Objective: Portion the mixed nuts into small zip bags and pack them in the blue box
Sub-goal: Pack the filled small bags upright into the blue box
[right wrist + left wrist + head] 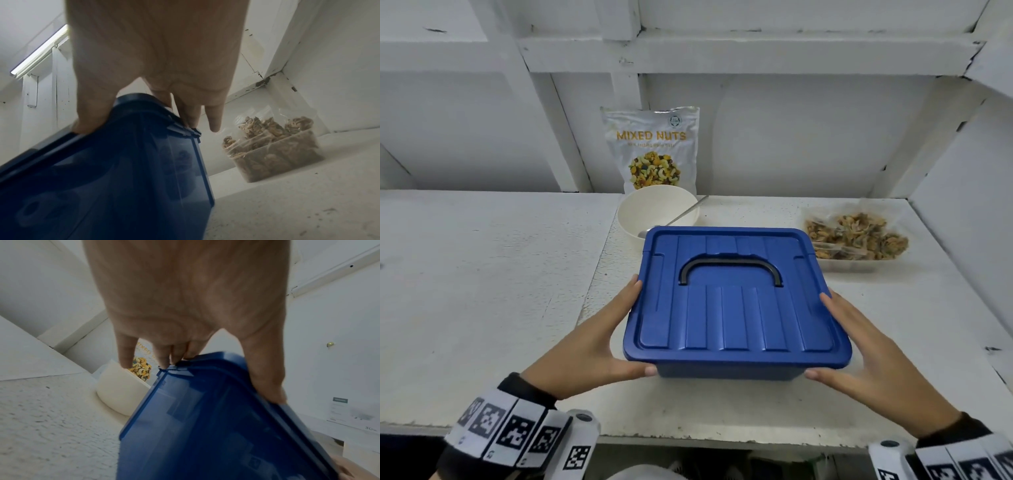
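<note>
We've got the blue box point(736, 301) at frame centre, lid on, left hand point(592, 342) and right hand point(873, 356) clamped on its sides. Risk: nut bags point(856, 236) (mid right, in a clear tub) aren't visibly packed. Also the lid could pop, or the box could clip the bowl point(657, 212) behind.

The closed lid point(736, 291) hides the blue box's point(726, 371) contents; the spoon's point(681, 214) bowl sits behind it.

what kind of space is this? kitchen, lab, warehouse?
Likely a makeshift food-packing bench, not a proper kitchen: a rough white-painted worktop set in plain white shelving, with a retail mixed nuts pouch, a bowl, and a clear tub of bagged nuts.
</note>
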A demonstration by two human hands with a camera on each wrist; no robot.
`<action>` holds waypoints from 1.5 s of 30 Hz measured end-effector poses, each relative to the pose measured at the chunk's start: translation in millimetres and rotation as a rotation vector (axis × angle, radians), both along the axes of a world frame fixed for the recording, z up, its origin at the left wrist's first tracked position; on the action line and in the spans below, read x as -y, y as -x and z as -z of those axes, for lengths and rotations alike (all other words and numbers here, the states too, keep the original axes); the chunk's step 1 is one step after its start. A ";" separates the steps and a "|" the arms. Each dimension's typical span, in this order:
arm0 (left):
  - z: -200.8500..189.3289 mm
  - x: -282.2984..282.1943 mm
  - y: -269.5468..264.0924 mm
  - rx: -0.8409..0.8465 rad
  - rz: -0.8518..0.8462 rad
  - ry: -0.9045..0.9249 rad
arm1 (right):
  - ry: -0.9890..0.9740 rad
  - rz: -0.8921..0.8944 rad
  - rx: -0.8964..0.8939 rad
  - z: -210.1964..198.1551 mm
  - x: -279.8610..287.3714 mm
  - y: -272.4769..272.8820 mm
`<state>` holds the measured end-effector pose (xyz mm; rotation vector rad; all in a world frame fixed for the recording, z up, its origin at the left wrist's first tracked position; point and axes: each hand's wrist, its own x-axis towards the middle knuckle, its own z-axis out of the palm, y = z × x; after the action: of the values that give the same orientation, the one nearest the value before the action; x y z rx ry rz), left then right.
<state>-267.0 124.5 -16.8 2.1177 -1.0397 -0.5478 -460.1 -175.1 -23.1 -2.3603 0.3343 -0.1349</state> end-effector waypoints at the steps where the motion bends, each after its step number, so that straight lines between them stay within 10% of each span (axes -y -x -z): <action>1: -0.7 -1.5 1.3 0.025 -0.025 0.034 | 0.010 0.009 0.042 -2.2 -1.0 1.0; 12: -59.8 37.5 -16.9 -0.092 -0.252 0.566 | -0.052 0.055 0.551 -67.8 17.5 -35.7; 25: -91.4 95.7 -66.0 0.020 -0.314 0.207 | 0.096 0.228 0.368 -80.4 65.4 -93.9; 45: -88.4 81.3 -68.6 0.035 -0.267 0.213 | 0.098 0.259 0.314 -83.3 53.8 -90.2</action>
<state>-198.4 43.2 71.6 2.0377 -0.7795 -0.2590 -370.0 -228.9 60.2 -2.3347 0.4857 -0.6503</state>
